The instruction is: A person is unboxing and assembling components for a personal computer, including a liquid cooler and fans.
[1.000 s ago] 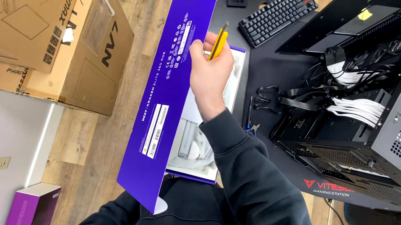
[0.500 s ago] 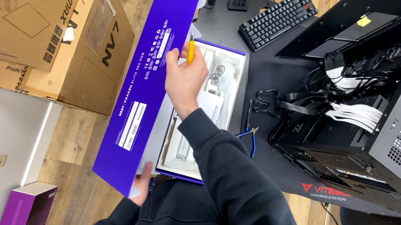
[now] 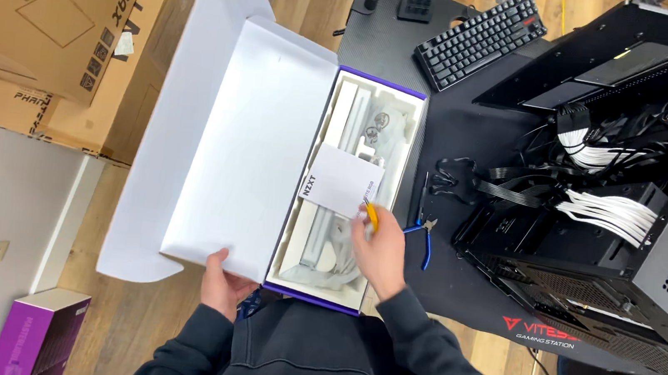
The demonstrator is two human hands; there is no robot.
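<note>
Here the long purple cardboard box (image 3: 335, 301) lies open at the desk's near left edge, its white-lined lid (image 3: 248, 136) folded out flat over the edge toward the wooden floor (image 3: 142, 325). Inside, white moulded packing holds white parts (image 3: 358, 123) that look like a cooler radiator and tubing, though the view is too small to be sure. A white folded paper booklet (image 3: 343, 180) rests on top of the contents, about midway along the box. The right hand (image 3: 382, 247) sits over the box's right wall, clenched around a small yellow-handled tool (image 3: 370, 215), with its fingertips touching the booklet's near corner. The left hand (image 3: 227, 280) grips the near edge of the opened lid, fingers curled under it. Just beside the right hand, on the black desk mat (image 3: 458, 126), lie blue-handled pliers (image 3: 424, 240). Further right stands an open black computer case (image 3: 641, 214) with bundles of white and black cables (image 3: 600, 209) spilling from it. A black keyboard (image 3: 481, 37) lies at the desk's far edge. On the floor to the left stand large brown cardboard cartons (image 3: 44, 12), and a smaller purple box (image 3: 41, 330) sits near the wall.
</note>
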